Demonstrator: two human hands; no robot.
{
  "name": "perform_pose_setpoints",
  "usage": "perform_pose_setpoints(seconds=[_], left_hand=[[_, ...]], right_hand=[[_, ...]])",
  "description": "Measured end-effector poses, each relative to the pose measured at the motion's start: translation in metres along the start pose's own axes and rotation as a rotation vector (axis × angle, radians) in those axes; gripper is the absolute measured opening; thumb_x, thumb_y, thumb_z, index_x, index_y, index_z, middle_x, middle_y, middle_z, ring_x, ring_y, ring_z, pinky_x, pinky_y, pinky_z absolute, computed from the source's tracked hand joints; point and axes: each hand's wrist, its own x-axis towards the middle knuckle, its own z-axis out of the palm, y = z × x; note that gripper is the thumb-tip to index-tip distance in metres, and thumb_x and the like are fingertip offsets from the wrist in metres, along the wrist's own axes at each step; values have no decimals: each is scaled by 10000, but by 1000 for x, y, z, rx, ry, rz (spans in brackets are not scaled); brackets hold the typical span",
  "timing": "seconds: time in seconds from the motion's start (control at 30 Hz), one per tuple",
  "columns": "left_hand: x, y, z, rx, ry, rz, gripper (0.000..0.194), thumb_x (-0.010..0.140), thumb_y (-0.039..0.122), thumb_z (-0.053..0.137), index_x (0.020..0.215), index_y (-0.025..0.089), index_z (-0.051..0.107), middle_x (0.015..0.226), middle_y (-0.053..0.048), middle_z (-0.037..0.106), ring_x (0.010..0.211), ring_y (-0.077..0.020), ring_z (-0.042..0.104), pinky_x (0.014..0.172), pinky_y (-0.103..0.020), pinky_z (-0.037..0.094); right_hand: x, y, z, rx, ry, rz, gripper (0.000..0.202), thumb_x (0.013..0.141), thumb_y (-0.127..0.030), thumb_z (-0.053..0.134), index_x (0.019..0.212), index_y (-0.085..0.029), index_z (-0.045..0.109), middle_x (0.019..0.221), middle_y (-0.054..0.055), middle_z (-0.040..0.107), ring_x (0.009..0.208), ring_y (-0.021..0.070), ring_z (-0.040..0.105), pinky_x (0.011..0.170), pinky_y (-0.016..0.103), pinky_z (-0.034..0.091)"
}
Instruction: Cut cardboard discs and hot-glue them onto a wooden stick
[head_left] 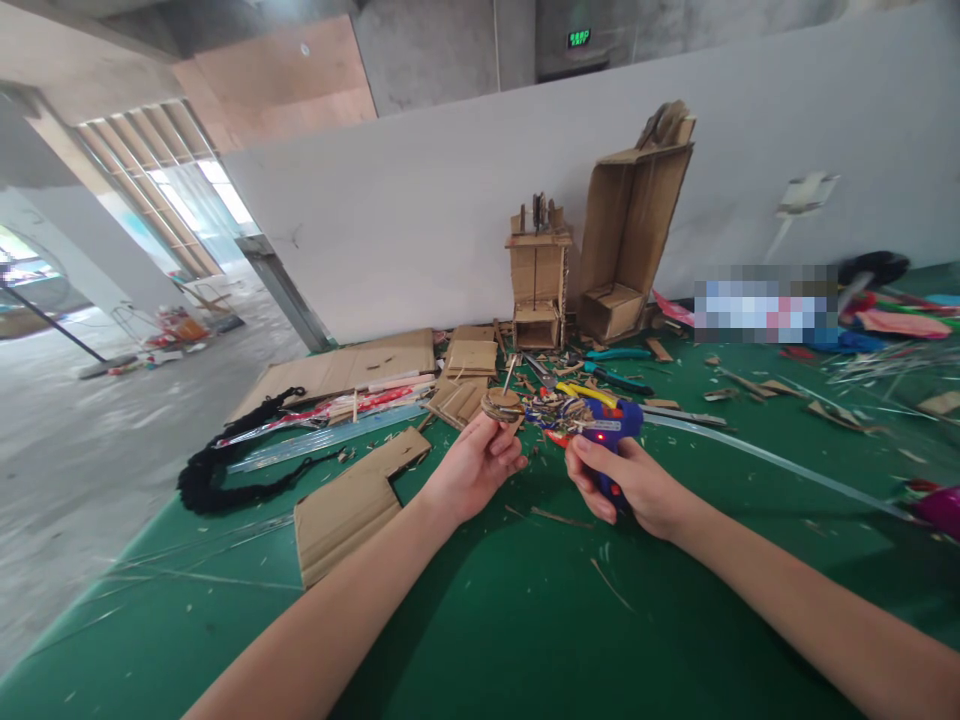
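Head view: my left fingers (504, 448) are closed in a pinch on the lower edge of a round cardboard piece (502, 404), which sits just beyond their tips, raised in front of me over the desk (480, 625). One thin stick (511, 372) stands up at that piece, leaning slightly right. My right fingers (598, 452) are wrapped around the grip of a blue glue gun (619, 422), thumb along its side; I cannot tell whether the trigger is pressed. On alignment, the gun's long axis runs crosswise, nozzle end toward the left hand and the round piece directly to its left, near the tip (contact or a narrow gap, I cannot certify which). The left hand is the nearer of the two to that piece. Count as follows: one round piece in hand, one glue gun, one long translucent strip (757, 452) extending right from behind the gun, and two upright cardboard structures, the shorter one (538, 272) left of the taller one (637, 225). Also noted: one black braided bundle (206, 480) at far left and one notched cardboard sheet (349, 508) beside my left forearm. Loose scraps are too many and too small to count reliably.
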Motion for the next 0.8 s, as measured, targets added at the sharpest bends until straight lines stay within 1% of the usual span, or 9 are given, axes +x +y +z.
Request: perform_pose_setpoints(seconds=[0.17,0.4,0.47,0.53,0.63,0.7,0.73,0.77,0.8], left_hand=[[-1,2,0,-24,-6,-43,222,849,217,488,641,177,421,525,72,253,467,-75,293,584,-238,393],[-1,1,-3,-143,-47,-87,219,832,221,526,642,180,423,485,79,267,442,-75,289,545,-238,380],[-1,2,-4,-176,-59,-95,236,828,213,527,627,183,408,469,79,260,437,-78,291,544,-244,383],[-1,3,-4,-203,-59,-98,258,831,208,520,609,184,390,455,79,249,427,-79,283,549,-250,389],[-1,4,-4,-212,-53,-105,283,841,214,511,596,183,372,452,80,232,419,-76,276,553,-252,390],[-2,4,-4,-209,-50,-115,288,847,227,508,598,183,370,459,79,230,420,-77,282,548,-251,387],[-2,4,-4,-208,-49,-118,289,852,231,504,600,183,370,463,78,232,422,-78,284,547,-251,387],[-2,4,-3,-209,-49,-118,289,856,234,499,603,183,370,466,77,235,423,-78,284,546,-251,388],[-2,4,-3,-209,-49,-115,286,861,235,493,607,183,373,471,77,240,425,-79,284,547,-252,391]], right_hand=[[0,0,-1,40,-13,14,352,803,-468,601,636,-163,543,488,-68,478,284,26,402,296,163,278],[0,-3,-6,94,-22,35,331,805,-462,594,663,-166,555,508,-65,481,287,27,384,285,162,282],[1,-3,-8,86,5,33,335,803,-471,592,671,-166,557,502,-64,478,282,28,378,285,169,273],[3,-3,-11,50,71,12,327,790,-474,604,682,-169,558,496,-65,472,285,34,375,293,183,273],[7,-3,-15,-92,249,-92,308,761,-480,626,711,-184,558,488,-67,454,323,60,384,340,220,319],[10,-7,-21,-309,398,-159,300,762,-490,610,745,-194,568,475,-58,453,375,96,422,412,255,373],[12,-9,-26,-468,470,-169,299,770,-493,592,769,-194,578,473,-44,470,418,122,462,463,275,399],[13,-12,-32,-636,540,-154,307,779,-497,567,810,-192,595,521,-14,525,483,156,517,507,296,418],[14,-14,-39,-809,596,-140,310,778,-480,559,865,-186,606,616,28,595,578,201,573,555,321,431]])
